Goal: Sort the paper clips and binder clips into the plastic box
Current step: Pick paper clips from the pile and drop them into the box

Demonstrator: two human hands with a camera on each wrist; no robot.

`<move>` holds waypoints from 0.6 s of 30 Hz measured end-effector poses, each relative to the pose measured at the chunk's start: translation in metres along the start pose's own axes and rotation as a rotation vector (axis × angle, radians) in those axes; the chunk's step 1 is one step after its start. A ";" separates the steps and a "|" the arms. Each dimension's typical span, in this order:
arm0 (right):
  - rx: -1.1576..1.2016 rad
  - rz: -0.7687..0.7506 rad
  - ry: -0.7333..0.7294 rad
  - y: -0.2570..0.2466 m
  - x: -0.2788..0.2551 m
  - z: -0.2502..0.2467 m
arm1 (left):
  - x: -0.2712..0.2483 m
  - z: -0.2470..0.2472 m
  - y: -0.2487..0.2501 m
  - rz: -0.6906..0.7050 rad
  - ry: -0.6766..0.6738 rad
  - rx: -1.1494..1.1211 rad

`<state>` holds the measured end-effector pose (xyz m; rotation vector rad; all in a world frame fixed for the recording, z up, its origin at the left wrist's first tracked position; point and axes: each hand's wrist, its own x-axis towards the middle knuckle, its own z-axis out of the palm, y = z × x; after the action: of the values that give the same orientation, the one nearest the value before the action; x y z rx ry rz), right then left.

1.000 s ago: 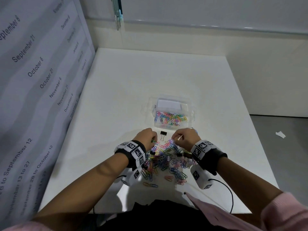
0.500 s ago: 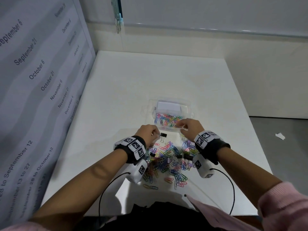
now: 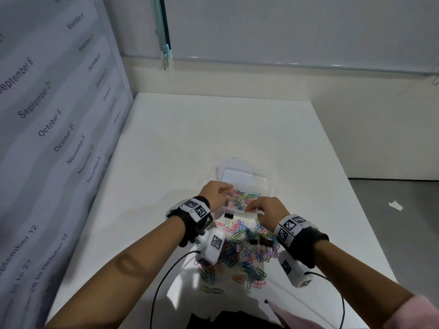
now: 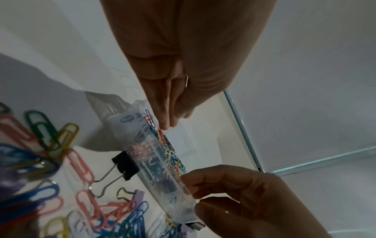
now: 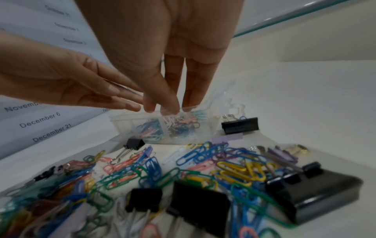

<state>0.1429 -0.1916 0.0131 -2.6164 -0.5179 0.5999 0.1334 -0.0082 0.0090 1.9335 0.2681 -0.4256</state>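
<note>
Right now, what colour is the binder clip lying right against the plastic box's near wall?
Black, with silver wire handles; the binder clip shows best in the left wrist view.

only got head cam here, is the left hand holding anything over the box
observer: Yes. The left wrist view shows a pale paper clip tucked between the thumb and fingers of the left hand, above the plastic box.
operator: and the right hand, cant see under it
observer: In the right wrist view the right hand has its fingertips down at the box's rim, over the clips inside. Whether they pinch one is unclear.
operator: anything hidden behind that hand
observer: A large black binder clip sits close beside the end of the box.
</note>
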 end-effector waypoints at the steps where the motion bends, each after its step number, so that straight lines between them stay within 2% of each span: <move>1: -0.019 -0.008 -0.005 0.000 0.000 -0.001 | -0.001 0.000 -0.001 0.016 0.009 0.007; 5: -0.056 -0.008 0.021 0.006 0.004 0.000 | -0.014 -0.002 -0.003 0.109 0.035 0.112; 11: -0.067 -0.042 0.032 -0.001 0.003 0.008 | -0.032 0.004 -0.016 0.087 -0.231 0.440; 15: -0.174 -0.082 -0.194 -0.006 -0.003 0.018 | -0.040 0.017 -0.026 0.176 -0.340 0.722; 18: -0.254 -0.069 -0.299 -0.005 -0.004 0.031 | -0.043 0.028 -0.036 0.188 -0.332 0.801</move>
<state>0.1235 -0.1804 -0.0087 -2.7419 -0.8214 0.9672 0.0761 -0.0196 -0.0133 2.5779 -0.3575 -0.7984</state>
